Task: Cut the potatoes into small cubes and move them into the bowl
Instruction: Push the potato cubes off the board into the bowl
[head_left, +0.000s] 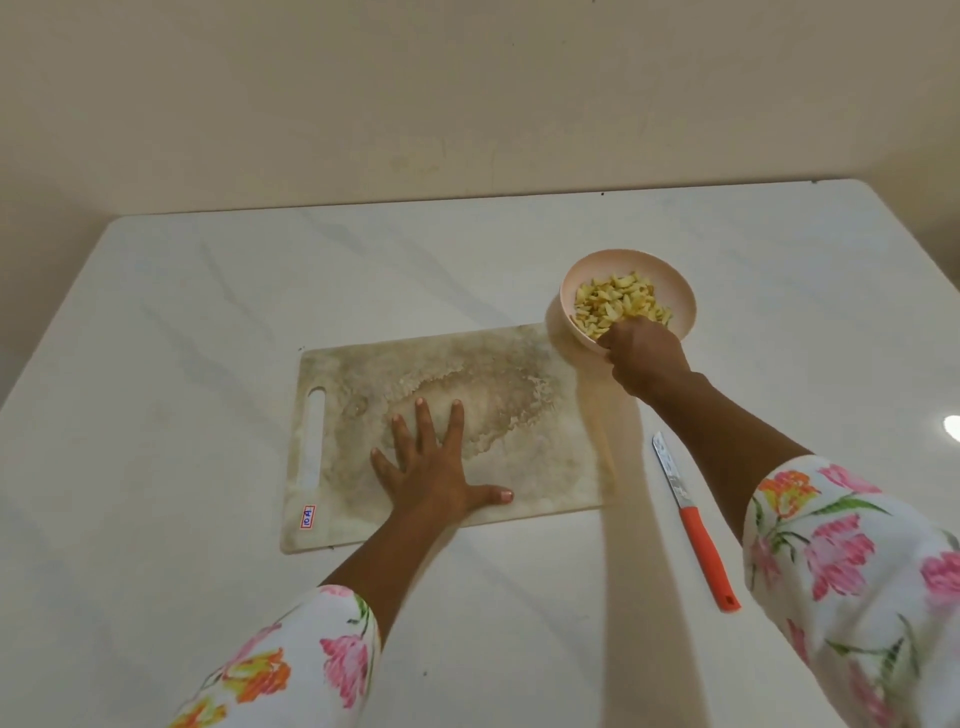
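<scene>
A pink bowl (670, 283) stands just beyond the right far corner of the stained cutting board (524, 457) and holds a heap of yellow potato pieces (615, 304). My right hand (641, 358) reaches over the bowl's near rim with its fingers curled down among the pieces; what the fingers hold is hidden. My left hand (434, 467) lies flat on the board with fingers spread. No potato lies on the board, only wet starchy marks.
A knife (696, 525) with an orange handle lies on the white table (182, 322) to the right of the board, blade pointing away, under my right forearm. A wall runs along the table's far edge.
</scene>
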